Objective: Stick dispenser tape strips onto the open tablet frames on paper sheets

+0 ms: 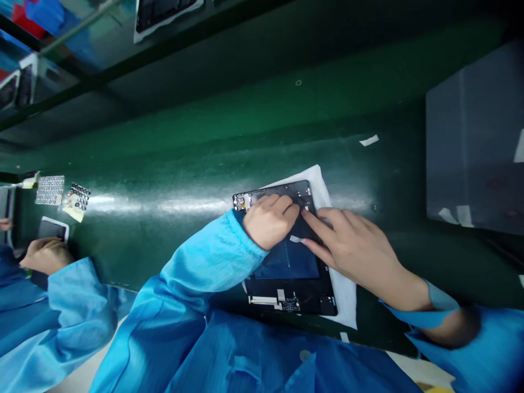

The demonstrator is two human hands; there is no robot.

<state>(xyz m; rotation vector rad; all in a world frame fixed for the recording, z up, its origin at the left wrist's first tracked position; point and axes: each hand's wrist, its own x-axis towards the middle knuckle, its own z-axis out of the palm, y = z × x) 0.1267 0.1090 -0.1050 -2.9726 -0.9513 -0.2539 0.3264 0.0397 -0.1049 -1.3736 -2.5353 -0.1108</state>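
Observation:
An opened tablet [292,286], its back cover off, lies on a white cloth-like sheet [344,292] with a dark battery and small circuit boards showing. My left hand [272,221] is closed over the tablet's upper part, knuckles up; its fingertips, and whatever they pinch, are hidden. From the right comes my right hand [352,240], index finger stretched to the tablet beside the left fingers. At its thumb tip is a short strip of white tape [295,239], above the battery.
Tape bits [369,141] stick to the green bench [184,164]. At right stands a grey panel [470,142]; a shelf above holds another tablet [164,13]. To the left are sheets of round parts [50,190] and a co-worker's hand [48,254] at a device.

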